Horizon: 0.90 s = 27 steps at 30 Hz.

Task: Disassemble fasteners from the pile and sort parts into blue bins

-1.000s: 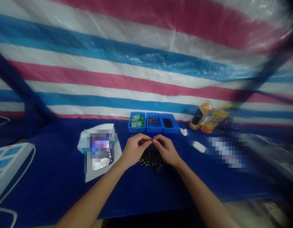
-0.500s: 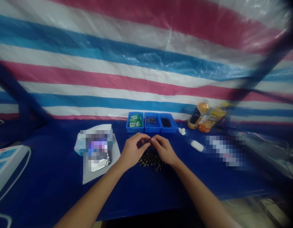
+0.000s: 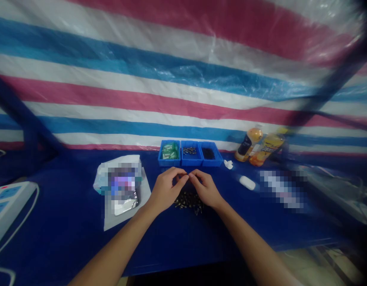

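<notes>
My left hand (image 3: 169, 188) and my right hand (image 3: 206, 188) meet fingertip to fingertip over the blue table. Both are closed in a pinch, and whatever small thing sits between the tips is hidden by the fingers. Just below them lies a pile of small dark and brassy metal parts (image 3: 189, 203), partly covered by the hands. Beyond the fingers stand three blue bins: one with green-and-white packets (image 3: 170, 151), one with small shiny metal pieces (image 3: 189, 151), and one with small black pieces (image 3: 207, 153).
On the left lie a white bag (image 3: 100, 178) on a paper sheet (image 3: 110, 223) and a white power strip (image 3: 15, 202). To the right are crumpled tissue (image 3: 228, 164), a white oval case (image 3: 247, 182) and two drink bottles (image 3: 248, 145), (image 3: 267, 149). A striped sheet (image 3: 171, 95) hangs behind.
The fingertips have closed in slightly, and the small dark piece that showed between them is now hidden. Otherwise the hands and the things on the table stay in place.
</notes>
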Available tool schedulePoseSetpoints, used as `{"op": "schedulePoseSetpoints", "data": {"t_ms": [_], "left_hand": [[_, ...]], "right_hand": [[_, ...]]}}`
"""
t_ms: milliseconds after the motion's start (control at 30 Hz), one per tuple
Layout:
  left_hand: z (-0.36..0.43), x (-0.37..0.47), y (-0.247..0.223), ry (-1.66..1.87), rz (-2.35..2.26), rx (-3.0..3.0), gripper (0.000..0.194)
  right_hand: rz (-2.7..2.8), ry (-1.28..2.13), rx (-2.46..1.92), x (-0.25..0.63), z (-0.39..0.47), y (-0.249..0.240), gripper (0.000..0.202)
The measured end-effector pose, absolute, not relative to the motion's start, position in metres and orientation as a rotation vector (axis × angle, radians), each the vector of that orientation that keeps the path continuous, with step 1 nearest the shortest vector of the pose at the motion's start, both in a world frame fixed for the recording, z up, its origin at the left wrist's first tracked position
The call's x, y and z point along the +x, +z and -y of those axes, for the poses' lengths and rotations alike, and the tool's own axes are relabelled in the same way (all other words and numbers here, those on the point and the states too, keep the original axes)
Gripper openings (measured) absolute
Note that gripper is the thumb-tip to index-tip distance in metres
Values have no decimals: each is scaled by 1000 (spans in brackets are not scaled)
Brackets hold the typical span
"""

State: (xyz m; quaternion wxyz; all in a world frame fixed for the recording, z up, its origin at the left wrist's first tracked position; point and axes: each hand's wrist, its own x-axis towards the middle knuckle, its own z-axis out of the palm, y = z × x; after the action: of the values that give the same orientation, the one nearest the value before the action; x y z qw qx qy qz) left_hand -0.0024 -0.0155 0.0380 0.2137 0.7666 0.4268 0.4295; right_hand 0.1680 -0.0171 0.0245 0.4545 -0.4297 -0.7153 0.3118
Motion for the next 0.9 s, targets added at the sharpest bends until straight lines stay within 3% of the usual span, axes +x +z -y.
{"op": "schedulePoseSetpoints", "data": {"t_ms": [900], "left_hand": [[16,-2,31,1143,-1166,2229,14]], "right_hand": [[1698,873,-1075,169,15,22,37]]}}
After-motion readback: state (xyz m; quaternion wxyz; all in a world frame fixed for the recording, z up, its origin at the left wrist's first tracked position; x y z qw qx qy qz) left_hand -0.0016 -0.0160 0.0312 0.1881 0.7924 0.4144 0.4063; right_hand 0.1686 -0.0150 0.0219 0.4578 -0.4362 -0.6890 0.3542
